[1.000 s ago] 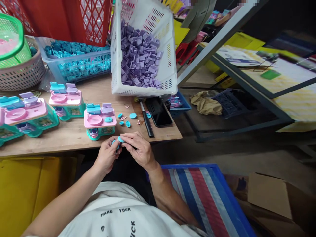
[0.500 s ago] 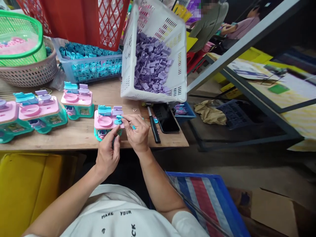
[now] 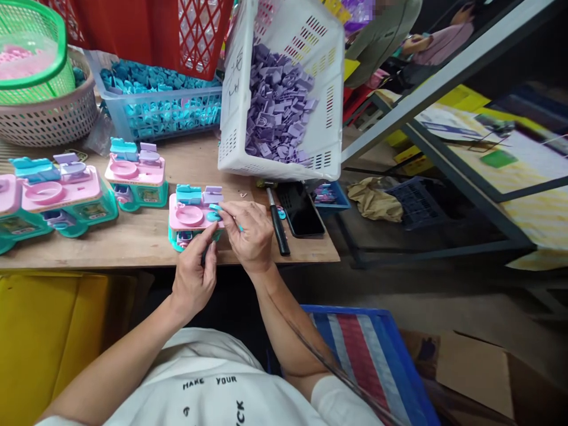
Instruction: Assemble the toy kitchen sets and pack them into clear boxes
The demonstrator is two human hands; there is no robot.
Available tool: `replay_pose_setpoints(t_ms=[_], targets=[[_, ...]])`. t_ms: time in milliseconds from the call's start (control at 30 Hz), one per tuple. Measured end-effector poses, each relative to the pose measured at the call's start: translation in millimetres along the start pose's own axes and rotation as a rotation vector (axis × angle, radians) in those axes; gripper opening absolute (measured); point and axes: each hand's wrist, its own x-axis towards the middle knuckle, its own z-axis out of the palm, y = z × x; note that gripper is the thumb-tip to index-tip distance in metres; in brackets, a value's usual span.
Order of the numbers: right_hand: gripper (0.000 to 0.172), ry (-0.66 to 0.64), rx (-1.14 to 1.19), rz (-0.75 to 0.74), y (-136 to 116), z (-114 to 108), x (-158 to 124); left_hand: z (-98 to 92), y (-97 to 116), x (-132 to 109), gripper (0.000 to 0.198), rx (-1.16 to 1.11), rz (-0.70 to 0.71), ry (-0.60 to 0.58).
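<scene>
A pink-topped toy kitchen set point(image 3: 191, 223) with a teal base stands at the table's front edge, a round pink basin on its top. My right hand point(image 3: 252, 236) pinches a small blue plastic piece point(image 3: 213, 213) at the right end of that top. A bit of blue also shows by its curled fingers. My left hand point(image 3: 195, 266) is closed in front of the toy, its index finger pointing to the blue piece. Something dark shows between its thumb and fingers, mostly hidden.
Several similar toy kitchens point(image 3: 137, 171) stand to the left. Behind are a white basket point(image 3: 235, 112) of purple parts, a blue basket point(image 3: 133, 121) of blue parts and a red basket point(image 3: 151, 35). A black-handled tool point(image 3: 278, 228) and a phone point(image 3: 300, 210) lie at right.
The view has shifted slightly. My right fingers stay on the blue piece, which now looks pressed closer to the toy's top. My left hand has barely moved.
</scene>
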Motion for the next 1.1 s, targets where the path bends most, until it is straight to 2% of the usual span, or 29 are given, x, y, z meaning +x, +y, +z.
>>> replay_pose_setpoints(t_ms=[200,333,467,633,800,967,1033,1100], targets=[[0.022,-0.035,0.025,-0.116,0.7,-1.4,0.8,0.2,-1.2,0.0,0.041,0.014,0.017,0.007],[0.023,0.001,0.084,-0.045,3.7,-2.3,-0.5,-0.4,-0.6,-0.1,0.042,0.013,0.004,-0.013],[0.025,-0.057,0.126,-0.018,5.4,-1.4,-1.4,-0.9,-0.2,-0.4,0.042,0.005,-0.012,-0.012],[0.023,-0.079,0.047,-0.103,7.9,-4.4,0.9,-0.9,-1.3,0.1,0.043,0.016,0.001,-0.024],[0.023,-0.192,0.112,-0.184,8.3,-14.0,6.6,-1.0,-1.6,0.5,0.042,0.015,0.009,-0.025],[0.022,-0.231,0.105,-0.117,3.7,-21.1,14.5,-0.1,-5.3,-6.1,0.039,0.002,-0.022,0.050],[0.026,-0.264,0.173,-0.092,7.3,-24.5,14.6,0.1,-10.5,-6.3,0.038,0.026,-0.017,0.075],[0.029,-0.221,0.245,-0.040,16.0,-28.1,9.8,-0.1,-17.0,-1.3,0.036,0.038,-0.008,0.072]])
